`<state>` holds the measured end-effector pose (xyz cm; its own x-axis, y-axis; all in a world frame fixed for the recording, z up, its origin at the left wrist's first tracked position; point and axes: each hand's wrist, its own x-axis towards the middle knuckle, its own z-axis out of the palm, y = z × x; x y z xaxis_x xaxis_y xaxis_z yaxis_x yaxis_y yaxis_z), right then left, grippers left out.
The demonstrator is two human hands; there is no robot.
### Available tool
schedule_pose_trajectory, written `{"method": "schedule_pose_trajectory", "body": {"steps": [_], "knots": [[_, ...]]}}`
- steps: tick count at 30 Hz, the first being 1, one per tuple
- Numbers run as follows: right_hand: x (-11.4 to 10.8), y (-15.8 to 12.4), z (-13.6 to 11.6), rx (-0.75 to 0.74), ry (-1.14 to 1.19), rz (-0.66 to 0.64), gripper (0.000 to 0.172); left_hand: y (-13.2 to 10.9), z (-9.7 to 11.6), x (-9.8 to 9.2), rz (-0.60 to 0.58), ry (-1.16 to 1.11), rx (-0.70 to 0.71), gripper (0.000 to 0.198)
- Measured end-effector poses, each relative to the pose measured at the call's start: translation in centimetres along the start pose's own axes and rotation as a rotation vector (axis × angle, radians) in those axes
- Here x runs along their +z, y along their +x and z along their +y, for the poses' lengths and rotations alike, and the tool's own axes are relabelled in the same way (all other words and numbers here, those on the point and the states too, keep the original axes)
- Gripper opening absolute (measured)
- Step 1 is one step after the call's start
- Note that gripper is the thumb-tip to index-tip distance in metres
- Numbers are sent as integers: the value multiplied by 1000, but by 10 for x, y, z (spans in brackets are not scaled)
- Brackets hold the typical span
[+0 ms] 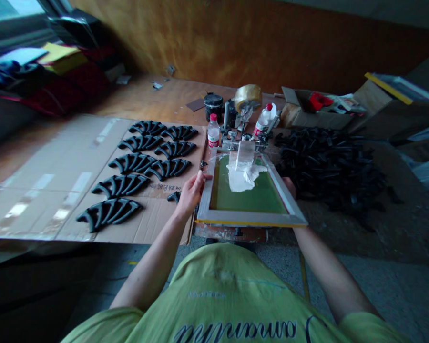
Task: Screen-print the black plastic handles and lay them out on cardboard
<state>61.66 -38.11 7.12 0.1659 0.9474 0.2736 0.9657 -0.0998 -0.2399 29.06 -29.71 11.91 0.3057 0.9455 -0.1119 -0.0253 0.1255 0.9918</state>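
Observation:
A screen-printing frame [250,218] with green mesh and a smear of white ink [243,177] sits in front of me, its near edge raised. My left hand [191,191] grips the frame's left rail, fingers curled over it. My right hand [291,186] is at the frame's right rail and mostly hidden behind it, so its fingers do not show. A squeegee [245,153] rests in the ink at the far end of the mesh.
Several black curved plastic parts [136,181] lie in rows on flattened cardboard [57,190] to the left. A heap of the same black parts [329,166] is on the right. Bottles [213,131], a black jar [213,104], tape [248,96] and a cardboard box [318,112] stand behind.

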Motion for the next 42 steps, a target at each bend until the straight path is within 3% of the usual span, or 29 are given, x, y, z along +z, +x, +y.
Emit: {"method": "schedule_pose_trajectory", "body": {"steps": [2, 5, 7, 11, 13, 17, 20, 22, 25, 28, 31, 35, 39, 42], "knots": [[-12, 21, 5, 87, 12, 102, 42, -8, -30, -5, -32, 64, -116, 55], [-17, 52, -24, 41, 69, 156, 49, -11, -66, -7, 0, 207, -192, 66], [-12, 66, -53, -79, 57, 53, 58, -8, -79, -8, 27, 302, -210, 67], [6, 65, -88, -191, 5, -249, 23, 0, -89, -11, -14, 443, -187, 62], [12, 48, -90, -229, 4, -318, 12, 1, -90, -13, -54, 499, -162, 61], [6, 12, -79, -428, 43, -365, 28, -1, -87, -12, -66, 555, -154, 62], [-8, 8, -70, -537, 76, -446, 32, -2, -83, -10, -61, 575, -168, 62], [-15, 16, -69, -532, 74, -481, 27, -3, -81, -10, -63, 568, -168, 62], [-13, 23, -75, -433, 51, -393, 20, -2, -82, -10, -44, 529, -158, 61], [-1, 11, -80, -410, 49, -296, 29, -2, -84, -11, -6, 459, -162, 58], [3, -1, -79, -463, 84, -345, 29, -2, -84, -10, 18, 390, -187, 58], [-5, 25, -82, -336, 127, -312, 16, -2, -79, -10, -4, 326, -213, 64], [-15, 76, -84, -152, 168, -147, 52, -2, -63, -13, -69, 197, -194, 76], [-28, 99, -56, -37, 217, -15, 58, -1, -36, -12, -76, 80, -150, 65]]}}
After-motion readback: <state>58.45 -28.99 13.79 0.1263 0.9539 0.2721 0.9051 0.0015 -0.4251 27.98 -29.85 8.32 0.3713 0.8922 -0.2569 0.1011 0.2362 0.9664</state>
